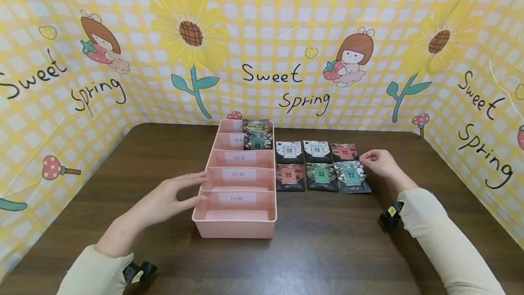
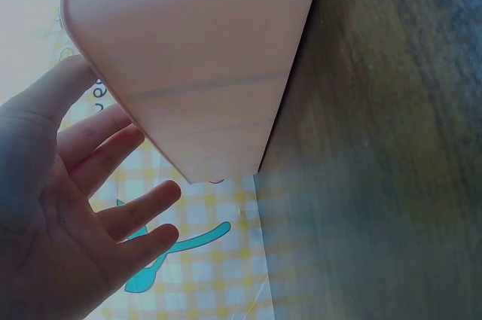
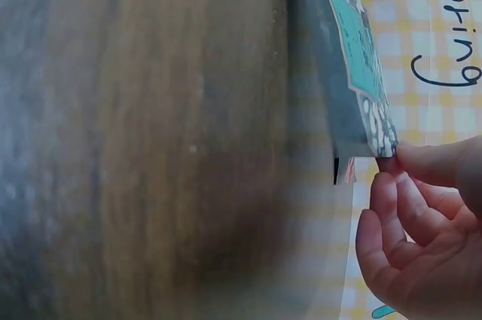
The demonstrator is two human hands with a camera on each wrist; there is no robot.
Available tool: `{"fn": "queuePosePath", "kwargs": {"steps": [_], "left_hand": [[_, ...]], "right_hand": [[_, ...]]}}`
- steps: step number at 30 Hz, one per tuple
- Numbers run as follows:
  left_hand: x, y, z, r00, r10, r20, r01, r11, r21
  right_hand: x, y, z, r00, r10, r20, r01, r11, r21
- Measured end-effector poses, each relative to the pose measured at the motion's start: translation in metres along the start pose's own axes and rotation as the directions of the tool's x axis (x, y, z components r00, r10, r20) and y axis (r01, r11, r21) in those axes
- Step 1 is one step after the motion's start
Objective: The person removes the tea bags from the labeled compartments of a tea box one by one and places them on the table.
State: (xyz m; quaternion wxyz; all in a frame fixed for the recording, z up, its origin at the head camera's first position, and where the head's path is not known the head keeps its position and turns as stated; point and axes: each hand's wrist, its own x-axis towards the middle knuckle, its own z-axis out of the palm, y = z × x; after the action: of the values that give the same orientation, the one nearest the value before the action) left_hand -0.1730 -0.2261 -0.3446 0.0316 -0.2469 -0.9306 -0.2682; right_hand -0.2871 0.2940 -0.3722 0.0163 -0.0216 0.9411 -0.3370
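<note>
My left hand rests at the left rim of a long pink divided box, its thumb and fingertips touching that side. The left wrist view shows the fingers spread and loosely bent beside the box wall. Over on the right, my right hand pinches the upper right corner of a dark tea sachet with a teal label. Thumb and forefinger meet at that corner in the right wrist view, where the sachet stands edge-on, slightly tilted.
White-labelled sachets, red ones and a green one lie in two rows right of the box. White labels with characters mark the compartments. Two sachets stand in the rear ones. A patterned cloth backs the table.
</note>
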Motion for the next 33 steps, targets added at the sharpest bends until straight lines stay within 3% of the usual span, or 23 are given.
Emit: {"fn": "queuePosePath", "kwargs": {"steps": [19, 33], "left_hand": [[0.0, 0.002, -0.002, 1.0, 0.002, -0.001, -0.002, 1.0, 0.013], [-0.001, 0.002, -0.002, 1.0, -0.002, -0.001, 0.002, 1.0, 0.007]], "right_hand": [[0.001, 0.004, -0.002, 0.995, 0.095, 0.014, -0.094, 0.995, -0.009], [-0.005, -0.01, -0.01, 1.0, -0.017, -0.027, 0.016, 1.0, -0.018]]}}
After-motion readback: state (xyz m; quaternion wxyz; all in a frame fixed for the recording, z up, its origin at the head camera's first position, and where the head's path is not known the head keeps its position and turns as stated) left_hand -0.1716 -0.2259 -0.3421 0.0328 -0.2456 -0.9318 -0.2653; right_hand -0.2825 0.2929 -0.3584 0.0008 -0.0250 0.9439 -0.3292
